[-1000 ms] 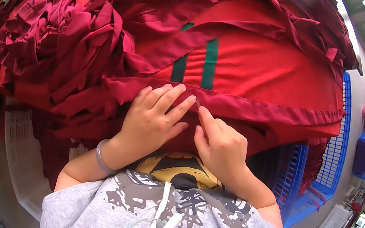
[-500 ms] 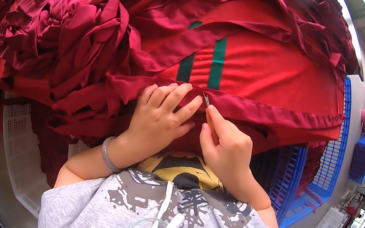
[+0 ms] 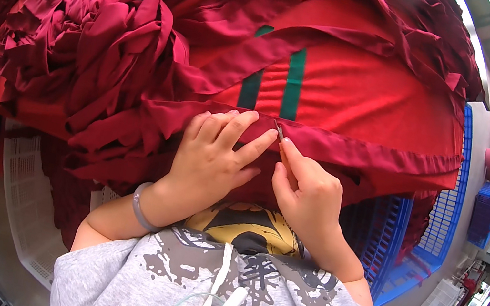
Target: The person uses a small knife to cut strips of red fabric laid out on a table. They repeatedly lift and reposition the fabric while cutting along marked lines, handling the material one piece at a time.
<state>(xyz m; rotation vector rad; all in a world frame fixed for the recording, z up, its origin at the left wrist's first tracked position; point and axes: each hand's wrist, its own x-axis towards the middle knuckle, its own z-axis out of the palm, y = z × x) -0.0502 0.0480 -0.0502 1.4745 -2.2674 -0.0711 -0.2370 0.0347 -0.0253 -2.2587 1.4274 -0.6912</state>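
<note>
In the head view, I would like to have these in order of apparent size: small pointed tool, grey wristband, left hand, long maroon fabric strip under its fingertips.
1. Maroon fabric strip
2. Left hand
3. Grey wristband
4. Small pointed tool, visible part only

Fabric strip (image 3: pixel 356 152): deep crimson, slight satin sheen. Laid lengthwise left to right along the near side of the bright red cloth (image 3: pixel 372 103); roughly flat right of centre, small puckers toward the right end. Left portion runs into loose, crumpled folds. Middle lies under the fingertips of the left hand (image 3: pixel 209 150).

Slim pointed tool (image 3: pixel 280 134): thin metal tip, orange-brown handle, mostly covered by the right hand (image 3: pixel 310 194). Tilted, tip directed far and slightly left, over the strip near its far edge; tip contact cannot be determined.
</note>
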